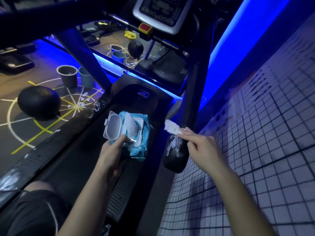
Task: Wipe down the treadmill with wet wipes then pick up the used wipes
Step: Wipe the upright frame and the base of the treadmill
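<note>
My left hand [113,151] grips a blue pack of wet wipes [139,133] above the black treadmill belt [81,160]. The pack's white flip lid [112,127] stands open and a fresh wipe [131,126] sticks up from the opening. My right hand [202,149] pinches a crumpled white wipe [172,127] at the end of the treadmill's right handrail [175,159], whose black tip carries white smears. The console [162,12] with a red stop button [145,28] is at the top.
A white tiled wall [255,167] runs close on the right under a blue light strip. On the floor to the left are a black ball [39,103], two bins [68,75] and taped lines. A mirror behind the treadmill repeats them. My knee [34,201] is at lower left.
</note>
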The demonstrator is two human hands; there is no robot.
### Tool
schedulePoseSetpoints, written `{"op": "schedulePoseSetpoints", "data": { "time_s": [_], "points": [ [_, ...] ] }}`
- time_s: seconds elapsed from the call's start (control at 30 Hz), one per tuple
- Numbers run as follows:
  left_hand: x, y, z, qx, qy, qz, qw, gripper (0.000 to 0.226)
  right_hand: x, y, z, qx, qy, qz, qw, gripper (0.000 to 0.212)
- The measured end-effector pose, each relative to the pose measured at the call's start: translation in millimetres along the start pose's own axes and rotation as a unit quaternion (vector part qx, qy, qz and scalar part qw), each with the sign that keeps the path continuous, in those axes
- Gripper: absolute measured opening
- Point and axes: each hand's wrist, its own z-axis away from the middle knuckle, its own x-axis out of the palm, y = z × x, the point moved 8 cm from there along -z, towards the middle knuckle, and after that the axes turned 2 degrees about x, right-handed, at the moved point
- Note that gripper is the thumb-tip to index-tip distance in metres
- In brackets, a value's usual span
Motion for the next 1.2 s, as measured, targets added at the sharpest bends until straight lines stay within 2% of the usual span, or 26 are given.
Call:
{"op": "schedulePoseSetpoints", "data": {
  "time_s": [0.1,0.23,0.33,0.53,0.67,0.73,0.8,0.97,1.07,1.13,1.2],
  "points": [
    [2.8,-2.3,-11.3,-0.002,-0.005,-0.013,1.000,0.024,-7.0,4.4,-2.7,0.024,-0.004,-0.044,0.999,0.044],
    [7.3,1.9,-30.5,-0.003,-0.011,-0.023,1.000,0.016,-23.9,6.1,-33.3,0.039,0.055,-0.108,0.992,0.031],
    [8.7,8.8,-55.3,-0.006,-0.011,-0.031,0.999,0.021,-27.4,5.0,-65.8,0.050,0.084,-0.106,0.990,0.022],
    [19.8,28.8,-83.4,-0.038,0.000,-0.043,0.998,0.022,-24.7,10.7,-78.0,0.134,0.097,-0.153,0.974,0.013],
    [33.8,24.1,-90.2,-0.004,-0.011,-0.049,0.999,0.012,-24.7,21.3,-62.8,0.135,0.117,-0.146,0.973,0.020],
    [35.9,11.3,-91.5,-0.012,-0.004,-0.024,1.000,0.013,-30.6,21.1,-60.2,0.107,0.137,-0.167,0.970,0.020],
    [38.0,6.3,-75.0,-0.011,-0.003,-0.032,0.999,0.020,-47.6,18.4,-47.8,0.096,0.168,-0.131,0.972,0.030],
    [26.7,22.0,-47.1,0.015,0.036,-0.059,0.998,0.014,-80.2,10.4,-79.0,0.066,0.210,-0.051,0.974,0.042],
    [12.3,27.2,-47.5,0.030,0.046,-0.063,0.996,0.010,-62.8,-2.1,-100.2,0.007,0.158,0.037,0.987,0.035],
    [2.5,31.5,-48.5,0.041,0.058,-0.073,0.995,0.010,-34.5,-2.1,-98.2,-0.032,0.076,0.105,0.991,0.026],
    [-3.3,31.6,-51.5,0.041,0.060,-0.080,0.994,0.014,-5.5,8.1,-87.6,-0.034,-0.019,0.147,0.988,0.031]
  ]
}}
